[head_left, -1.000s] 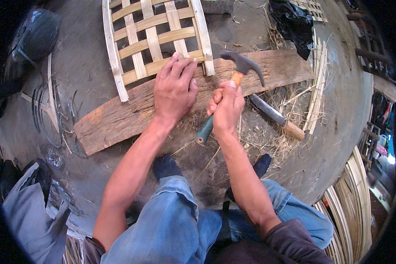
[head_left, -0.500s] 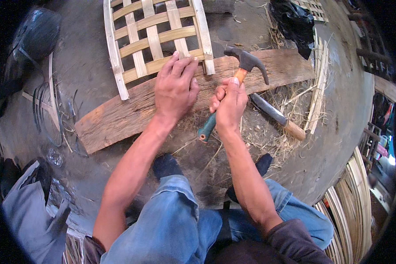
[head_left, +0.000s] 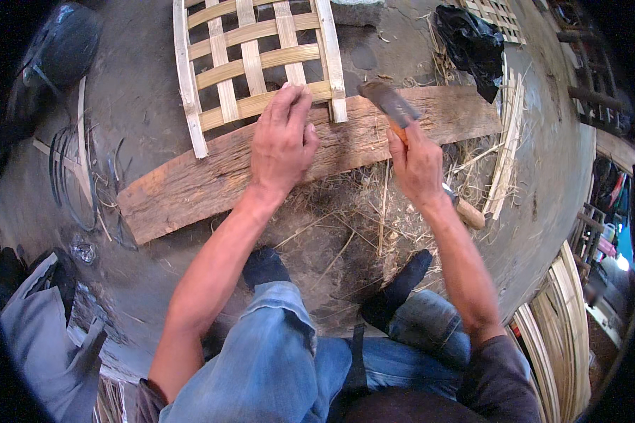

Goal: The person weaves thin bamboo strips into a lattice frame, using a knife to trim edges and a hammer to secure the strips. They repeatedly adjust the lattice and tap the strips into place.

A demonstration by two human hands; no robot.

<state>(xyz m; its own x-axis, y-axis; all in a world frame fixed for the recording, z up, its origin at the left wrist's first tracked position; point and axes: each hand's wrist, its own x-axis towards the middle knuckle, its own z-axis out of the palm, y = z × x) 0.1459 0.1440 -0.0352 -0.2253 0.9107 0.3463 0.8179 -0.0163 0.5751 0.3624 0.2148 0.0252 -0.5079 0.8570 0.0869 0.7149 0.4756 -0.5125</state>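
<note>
A woven bamboo lattice (head_left: 252, 51) with two side rails rests its near end on a rough wooden board (head_left: 183, 190). My left hand (head_left: 281, 144) lies over the lattice's nearest cross strip, fingers stretched out and the thumb apart. Whether anything is under the fingers is hidden. To the right, my right hand (head_left: 418, 168) is closed round the orange part of a claw hammer (head_left: 389, 102), whose dark head is blurred above the board. My forearm and hand hide most of the grip. A knife's wooden handle (head_left: 469, 213) shows beside my right wrist, its blade mostly covered.
Straw-like shavings (head_left: 395, 218) litter the ground between my feet and the board. Pale bamboo strips (head_left: 506, 148) and a black plastic bag (head_left: 469, 46) lie at the right. Bundled long strips (head_left: 561, 331) stand at lower right. Thin dark coils (head_left: 70, 180) lie at the left.
My right hand has moved right with the hammer, and the hammer head has turned. The hand now covers more of the knife. My left hand stays on the lattice.
</note>
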